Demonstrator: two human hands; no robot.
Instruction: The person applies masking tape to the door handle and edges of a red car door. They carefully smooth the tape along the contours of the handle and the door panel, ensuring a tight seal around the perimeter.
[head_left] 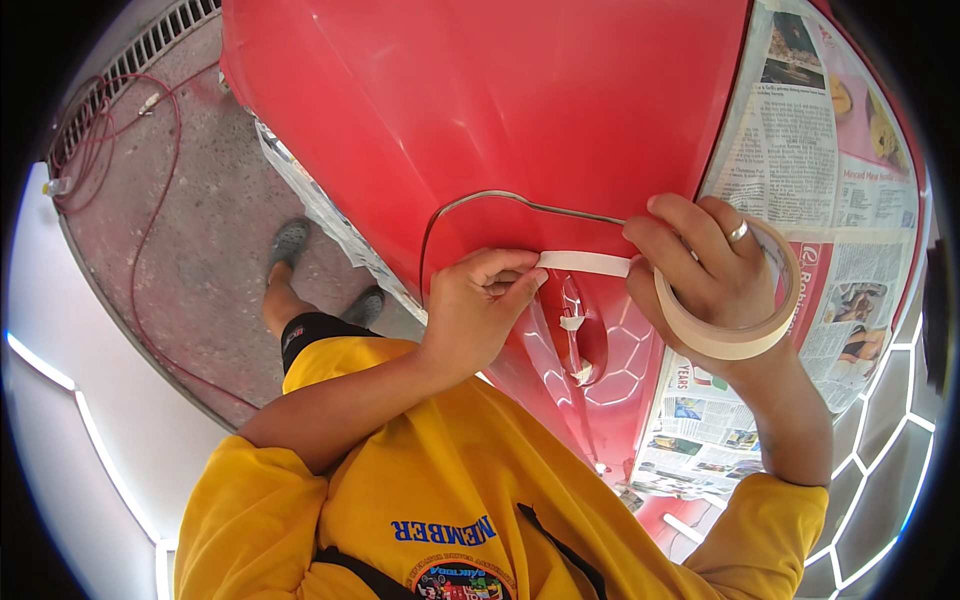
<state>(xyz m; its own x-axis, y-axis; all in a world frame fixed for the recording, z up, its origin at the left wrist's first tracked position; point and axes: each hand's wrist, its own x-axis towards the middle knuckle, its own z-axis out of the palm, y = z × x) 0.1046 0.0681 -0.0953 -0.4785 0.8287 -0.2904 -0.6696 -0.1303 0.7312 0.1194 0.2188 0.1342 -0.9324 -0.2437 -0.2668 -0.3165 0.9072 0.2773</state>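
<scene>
A short strip of cream masking tape (585,262) runs straight between my two hands above a glossy red car panel (600,100). My left hand (470,305) is closed, pinching the strip's free end between thumb and fingers. The masking tape roll (735,345) hangs around my right hand (705,260), whose fingers are curled through its ring and near the strip's other end. A thin, dark bent wire (490,193) arches over the panel, reaching from beside my left hand to my right fingertips; whether I grip it, I cannot tell. Below the strip is a door handle (574,345) with small bits of tape on it.
Newspaper sheets (790,170) cover the car's surface on the right, and more paper (310,205) hangs along its left edge. A red hose (165,190) lies coiled on the grey concrete floor (220,260), near a drain grate (160,35). My shod feet (290,240) stand beside the car.
</scene>
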